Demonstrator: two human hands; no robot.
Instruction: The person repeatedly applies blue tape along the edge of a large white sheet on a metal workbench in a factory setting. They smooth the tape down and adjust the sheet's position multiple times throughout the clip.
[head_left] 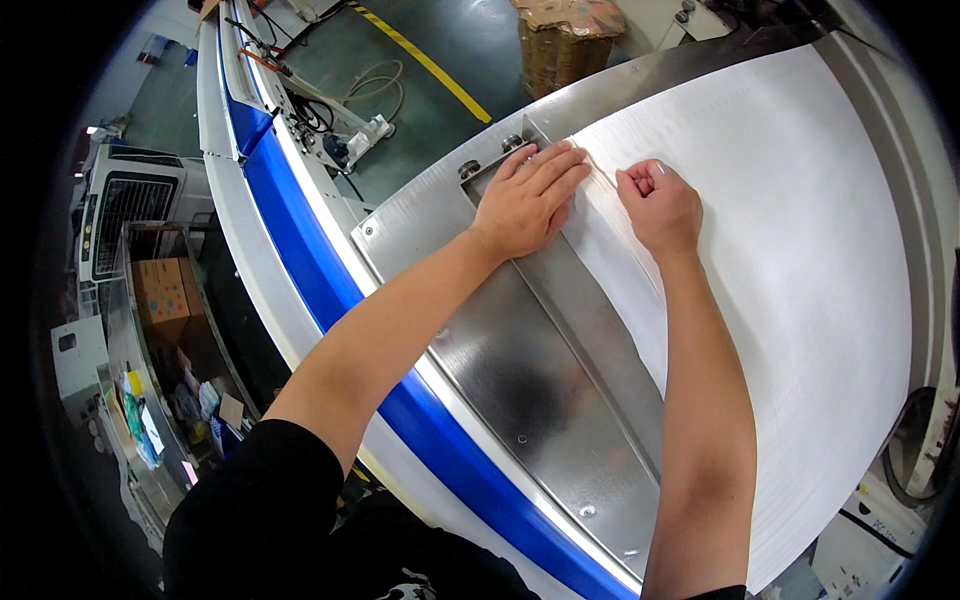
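Observation:
A big stack of white sheets (800, 240) lies on the metal machine bed, its near left edge layered and slightly wavy. My left hand (525, 200) rests with fingers stretched out over the stack's far left corner, the fingertips on the sheets' edge and the palm above a metal bracket. Just to its right, my right hand (660, 205) is closed in a pinch at the same edge. A thin tan line (600, 172) runs along the edge between the two hands; whether it is a strip or a sheet edge I cannot tell. What the right fingers hold is hidden.
A steel plate (500, 370) with screws lies left of the stack, bordered by a blue and white conveyor rail (290, 230). Beyond stand a taped cardboard box (565, 45) and a wheeled hose unit (350, 140). At left are a metal cart (130, 310) and a white air cooler (140, 215).

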